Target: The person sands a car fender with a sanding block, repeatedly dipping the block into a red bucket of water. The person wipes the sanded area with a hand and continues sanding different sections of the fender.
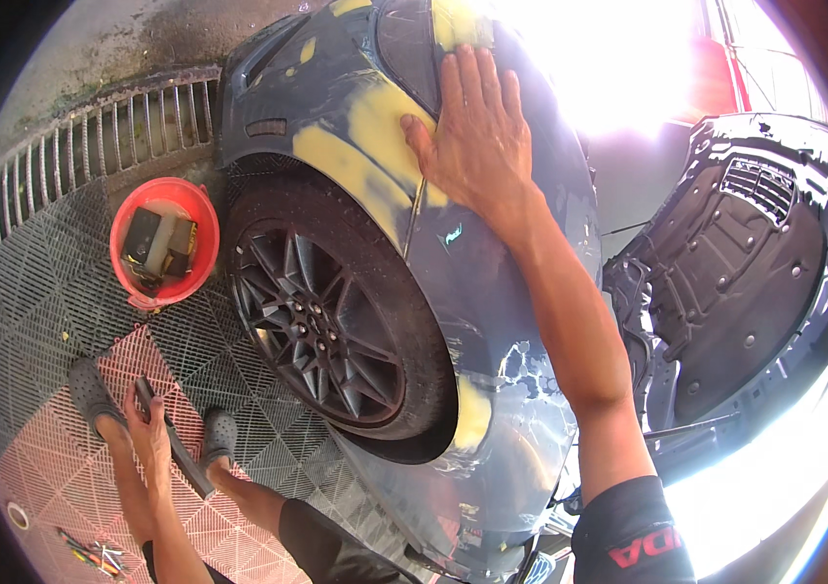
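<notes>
Left head cam, fisheye, looking steeply down. Car fender (448, 282) sits near, mid-frame, wheel (322, 326) just left of it; tiled floor (39, 326) farther off, left. Straight edges bow, rim goes dark.

I'm getting blown-out glare upper right, past the car (492, 292). Fisheye bends the drain grate (75, 158); rim goes black. Wheel (315, 329) reads sharp.

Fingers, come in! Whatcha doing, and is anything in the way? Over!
Right fingers laid on yellow-patched car body. Left fingers wrapped round long dark bar. Nothing seen blocking right fingers; red bucket beside wheel.
</notes>
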